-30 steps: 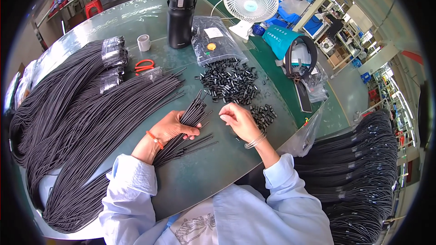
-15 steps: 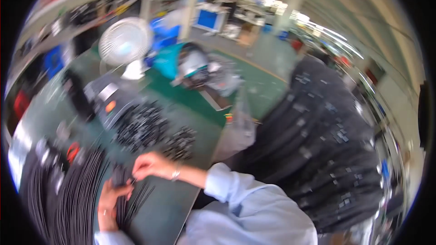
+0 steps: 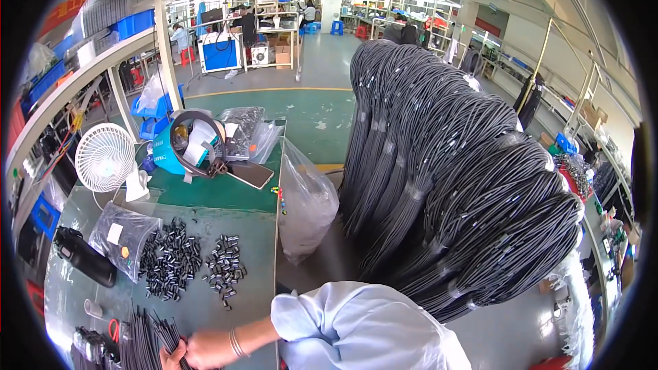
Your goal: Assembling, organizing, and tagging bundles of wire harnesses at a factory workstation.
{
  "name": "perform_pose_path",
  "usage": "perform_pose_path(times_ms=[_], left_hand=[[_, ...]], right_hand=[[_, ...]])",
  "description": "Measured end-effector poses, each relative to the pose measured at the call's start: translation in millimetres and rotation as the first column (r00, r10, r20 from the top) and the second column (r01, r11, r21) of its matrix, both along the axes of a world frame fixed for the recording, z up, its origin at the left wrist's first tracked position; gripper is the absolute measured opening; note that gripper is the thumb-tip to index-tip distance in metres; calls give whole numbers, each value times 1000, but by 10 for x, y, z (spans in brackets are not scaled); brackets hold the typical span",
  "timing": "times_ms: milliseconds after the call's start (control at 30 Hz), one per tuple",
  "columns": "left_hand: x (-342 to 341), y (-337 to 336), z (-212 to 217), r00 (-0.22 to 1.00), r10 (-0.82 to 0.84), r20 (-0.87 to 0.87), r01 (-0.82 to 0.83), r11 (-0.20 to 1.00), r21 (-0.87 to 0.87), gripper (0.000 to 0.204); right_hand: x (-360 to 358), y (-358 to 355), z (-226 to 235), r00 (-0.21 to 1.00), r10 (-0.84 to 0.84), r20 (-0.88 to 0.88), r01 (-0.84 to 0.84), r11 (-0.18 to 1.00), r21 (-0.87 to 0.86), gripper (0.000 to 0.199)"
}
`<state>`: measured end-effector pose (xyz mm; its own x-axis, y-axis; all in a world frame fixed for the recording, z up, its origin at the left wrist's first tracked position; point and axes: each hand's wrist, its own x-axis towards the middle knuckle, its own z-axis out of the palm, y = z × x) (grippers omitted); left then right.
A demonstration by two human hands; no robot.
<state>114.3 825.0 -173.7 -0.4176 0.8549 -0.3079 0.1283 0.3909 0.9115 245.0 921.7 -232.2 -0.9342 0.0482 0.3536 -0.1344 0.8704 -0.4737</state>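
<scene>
At the lower edge, my left hand (image 3: 173,355) is closed on a bunch of thin black cables (image 3: 166,332), thumb across them, cable ends pointing up. My right hand (image 3: 207,350), a bracelet at its wrist, presses close against the left one from the right. Its fingers are curled and partly hidden, so what they grip cannot be made out. More black cables (image 3: 139,342) lie just left of the hands. Beyond them on the table are a large pile of small black cylindrical parts (image 3: 170,260) and a smaller pile of similar parts (image 3: 225,265).
A black bottle (image 3: 86,257) and a plastic bag (image 3: 123,236) lie left of the piles. Farther back stand a white fan (image 3: 106,157) and a teal tub (image 3: 168,153). A clear bag (image 3: 305,199) hangs at the table's right edge, near a big rack of black cables (image 3: 439,157).
The view has swung upward and steadied, so hands and cables now sit lower in the picture. My right hand has gone from pinched fingers above the bunch to close beside my left hand.
</scene>
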Motion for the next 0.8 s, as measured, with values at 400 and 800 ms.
perform_pose_path(times_ms=[400,800], left_hand=[[-115,68,53,970,-3,245,47,984,-175,29],[-221,68,-450,914,30,405,-68,995,78,24]], right_hand=[[-68,1074,-309,845,-467,-259,529,798,288,14],[-64,1074,-275,915,-323,-241,395,837,379,12]])
